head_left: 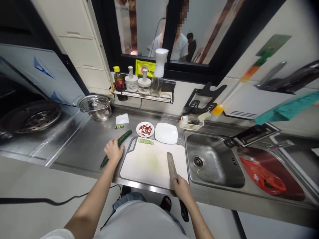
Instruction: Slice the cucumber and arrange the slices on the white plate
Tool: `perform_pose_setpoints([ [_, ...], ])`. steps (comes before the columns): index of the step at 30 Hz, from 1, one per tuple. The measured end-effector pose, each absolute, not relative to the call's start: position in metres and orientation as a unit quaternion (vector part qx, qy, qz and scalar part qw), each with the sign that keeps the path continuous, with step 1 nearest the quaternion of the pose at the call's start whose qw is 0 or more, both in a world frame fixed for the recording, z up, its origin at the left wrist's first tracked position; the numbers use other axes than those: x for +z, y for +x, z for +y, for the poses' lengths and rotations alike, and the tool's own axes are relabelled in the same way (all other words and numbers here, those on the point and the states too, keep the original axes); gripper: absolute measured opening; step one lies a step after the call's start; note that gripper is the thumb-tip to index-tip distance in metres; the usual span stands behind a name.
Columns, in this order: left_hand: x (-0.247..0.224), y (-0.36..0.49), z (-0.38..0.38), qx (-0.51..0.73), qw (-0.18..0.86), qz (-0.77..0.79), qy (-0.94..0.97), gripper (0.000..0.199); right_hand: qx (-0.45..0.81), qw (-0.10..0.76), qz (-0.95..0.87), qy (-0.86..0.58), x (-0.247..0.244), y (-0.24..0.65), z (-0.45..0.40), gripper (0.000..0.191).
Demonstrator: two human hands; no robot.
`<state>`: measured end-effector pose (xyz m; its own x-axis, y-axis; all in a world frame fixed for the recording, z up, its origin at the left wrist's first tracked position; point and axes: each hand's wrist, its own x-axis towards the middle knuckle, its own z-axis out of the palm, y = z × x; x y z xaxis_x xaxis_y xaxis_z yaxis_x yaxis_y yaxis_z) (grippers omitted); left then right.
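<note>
My left hand (114, 151) is closed over the middle of a dark green cucumber (125, 135), which lies slantwise on the steel counter left of the board. In my right hand (181, 190) is a kitchen knife (171, 165) with a black handle, its blade lying over the right part of the white cutting board (144, 166). A row of thin cucumber slices (146, 141) rests along the board's far edge. Behind the board stand a small plate of chopped red pieces (145, 129) and a white square plate (166, 133). Small green cucumber bits (119, 126) lie near a white tissue (122, 119).
A steel sink (214, 159) borders the board on the right, with a red plastic bag (261, 176) in the basin beyond. A lidded steel pot (96, 108) stands back left. Above the counter, a wall rack (144, 94) carries jars and bottles.
</note>
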<state>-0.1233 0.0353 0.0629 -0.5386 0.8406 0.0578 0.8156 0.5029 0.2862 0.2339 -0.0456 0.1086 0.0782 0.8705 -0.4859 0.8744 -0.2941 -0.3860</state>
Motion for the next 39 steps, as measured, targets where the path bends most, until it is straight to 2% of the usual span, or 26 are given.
perform_pose_setpoints([
  [5,0.068,-0.056,0.058,0.189,0.148,0.740,0.629,0.036,-0.319,0.009,0.599,0.734,0.111,0.236,-0.046,0.031],
  [8,0.065,-0.016,0.074,0.174,0.189,0.695,0.671,0.034,-0.309,0.024,0.611,0.729,0.113,0.235,-0.045,0.031],
  [12,0.061,0.010,0.091,0.113,0.186,0.698,0.682,0.032,-0.293,0.025,0.623,0.725,0.113,0.236,-0.047,0.028],
  [21,0.058,0.009,0.106,0.110,0.162,0.674,0.712,0.023,-0.303,0.008,0.608,0.734,0.117,0.242,-0.054,0.024],
  [28,0.060,0.012,0.088,0.214,0.285,0.706,0.612,0.015,-0.304,-0.009,0.619,0.724,0.114,0.241,-0.053,0.026],
  [33,0.059,-0.004,0.058,0.229,0.339,0.724,0.556,0.011,-0.289,0.026,0.664,0.689,0.120,0.233,-0.050,0.030],
  [39,0.056,-0.026,0.036,0.214,0.320,0.749,0.539,0.010,-0.253,0.086,0.720,0.640,0.124,0.224,-0.044,0.031],
])
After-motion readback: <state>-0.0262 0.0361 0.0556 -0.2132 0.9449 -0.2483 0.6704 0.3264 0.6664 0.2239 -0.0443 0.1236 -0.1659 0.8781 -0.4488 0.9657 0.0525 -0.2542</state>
